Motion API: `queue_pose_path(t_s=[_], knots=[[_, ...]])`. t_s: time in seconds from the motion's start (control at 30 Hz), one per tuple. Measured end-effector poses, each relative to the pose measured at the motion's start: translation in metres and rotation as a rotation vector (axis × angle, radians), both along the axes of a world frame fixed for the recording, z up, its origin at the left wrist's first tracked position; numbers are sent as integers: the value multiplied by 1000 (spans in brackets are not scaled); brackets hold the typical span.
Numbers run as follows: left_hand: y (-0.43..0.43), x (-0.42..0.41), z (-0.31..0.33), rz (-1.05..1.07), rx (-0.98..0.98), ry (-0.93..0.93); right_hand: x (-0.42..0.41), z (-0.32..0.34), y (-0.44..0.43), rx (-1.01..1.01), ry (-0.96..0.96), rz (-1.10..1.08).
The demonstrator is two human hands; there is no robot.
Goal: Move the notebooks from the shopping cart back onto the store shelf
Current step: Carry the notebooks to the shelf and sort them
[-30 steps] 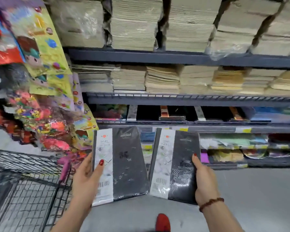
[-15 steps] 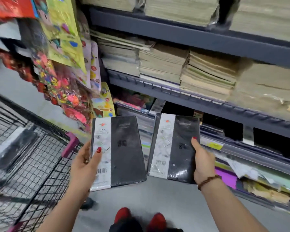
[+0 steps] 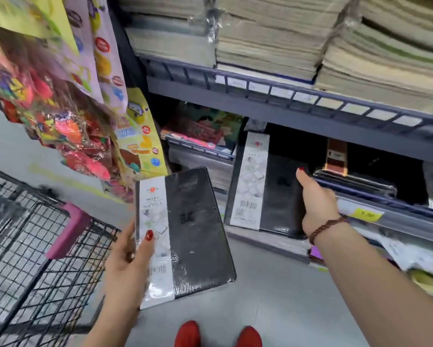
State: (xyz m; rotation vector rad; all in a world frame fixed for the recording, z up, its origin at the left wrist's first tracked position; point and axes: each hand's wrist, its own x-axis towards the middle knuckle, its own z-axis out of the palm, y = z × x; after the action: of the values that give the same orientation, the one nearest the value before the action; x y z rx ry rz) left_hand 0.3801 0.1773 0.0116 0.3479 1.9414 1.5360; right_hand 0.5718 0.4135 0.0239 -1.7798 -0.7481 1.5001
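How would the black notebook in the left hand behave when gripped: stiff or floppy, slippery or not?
Probably stiff: the notebook juts out flat, without sagging, though the left hand grips only one edge. Likely slippery, since glossy, wrinkled plastic wrap covers it. It looks thick, so it may be fairly heavy for its size.

Count: hands 2, left hand [image 3: 128,261] and right hand [image 3: 318,204]. Black notebooks held 2, one per hand: left notebook [image 3: 185,234] at 7 o'clock, right notebook [image 3: 268,186] at 3. Cart [image 3: 35,246] 1, at 8. Red shoes 2 at 6: left shoe [image 3: 187,334], right shoe [image 3: 249,336]. Bracelet [image 3: 325,227] 1. Paper piles [image 3: 265,46] at 12–1: at least 3. Yellow price tag [image 3: 365,214] 1. Hanging packets [image 3: 68,136] at 10: too blurred to count.
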Motion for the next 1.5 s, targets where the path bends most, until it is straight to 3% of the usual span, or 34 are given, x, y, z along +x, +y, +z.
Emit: queue_pose_path(t_s=[0.17, 0.27, 0.33, 0.4, 0.47, 0.53, 0.7, 0.83, 1.0, 1.5], knots=[[4, -5, -11, -1, 5, 19, -6, 0, 0, -118, 232, 156], [3, -12, -16, -18, 12, 18, -1, -1, -11, 17, 324, 221], [4, -15, -13, -32, 26, 15, 1, 2, -28, 193, 215, 284], [3, -17, -11, -47, 44, 9, 2, -1, -44, 375, -39, 385], [5, -19, -10, -39, 77, -33, 1, -5, -54, 456, -315, 584], [4, -24, -13, -34, 109, -64, 0, -5, -59, 511, -457, 696], [3, -29, -18, -42, 97, -28, -3, -15, -58, 662, -552, 584], [0, -32, -24, -24, 74, -22, -8, -23, -51, 864, -856, 524], [-1, -35, -31, -25, 70, -9, -25, -35, -31, 1021, -963, 567], [8, -29, -34, -92, 85, 6, -34, -24, 20, 916, -1126, 724]])
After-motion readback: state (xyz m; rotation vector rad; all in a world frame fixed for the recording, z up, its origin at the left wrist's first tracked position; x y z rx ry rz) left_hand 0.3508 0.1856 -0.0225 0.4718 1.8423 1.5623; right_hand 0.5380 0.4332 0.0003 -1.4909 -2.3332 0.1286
